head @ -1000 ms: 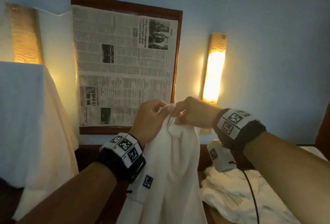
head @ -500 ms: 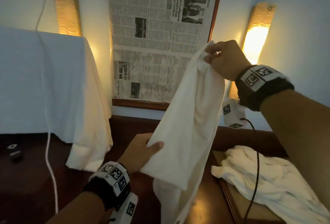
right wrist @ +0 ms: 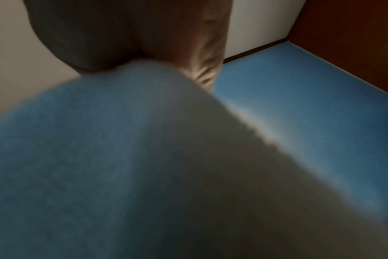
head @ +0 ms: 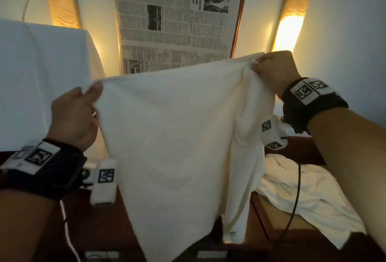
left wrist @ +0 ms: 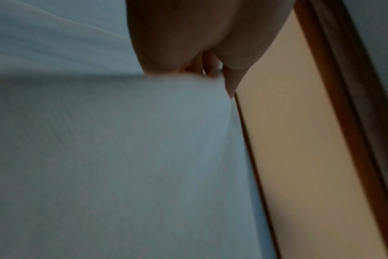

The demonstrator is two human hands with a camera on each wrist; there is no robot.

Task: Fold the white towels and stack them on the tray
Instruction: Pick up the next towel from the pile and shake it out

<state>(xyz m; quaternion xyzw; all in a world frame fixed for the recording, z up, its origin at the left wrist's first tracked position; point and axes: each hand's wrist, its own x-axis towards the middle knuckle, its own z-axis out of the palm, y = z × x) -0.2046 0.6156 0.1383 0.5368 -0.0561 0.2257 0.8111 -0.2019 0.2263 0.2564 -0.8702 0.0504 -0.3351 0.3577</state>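
Towel held up: we kept one white towel (head: 173, 136) spread in the air, unfolded, its lower end hanging left of the tray (head: 263, 215).
Pile on the tray: more crumpled towels (head: 302, 188) lay there unfolded; we saw no folded stack, so we judged nearly all the folding and stacking was left.
Left hand (head: 73, 115): our thumb and fingers pinched the towel's upper left corner.
Right hand (head: 273, 69): our curled fingers gripped the upper right corner above the tray.

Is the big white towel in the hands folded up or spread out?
Spread out. The left hand and right hand each pinch a top corner, and the white towel hangs open between them, bunched slightly near the right.
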